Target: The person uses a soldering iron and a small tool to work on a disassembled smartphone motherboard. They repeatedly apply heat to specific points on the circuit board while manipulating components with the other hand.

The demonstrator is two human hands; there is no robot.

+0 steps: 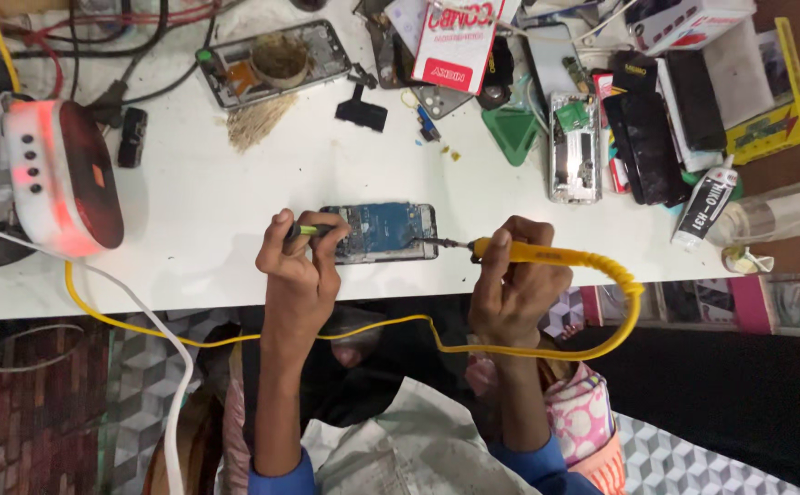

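opened phone (383,231), blue board bared, screen off

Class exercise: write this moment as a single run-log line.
left hand: holds green-handled tool on opened phone | right hand: holds yellow soldering iron, tip at phone's right end | white table

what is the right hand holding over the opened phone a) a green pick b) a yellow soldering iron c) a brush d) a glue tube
b: the right hand grips a yellow soldering iron whose tip reaches the opened phone, while the left hand steadies a green-handled tool.
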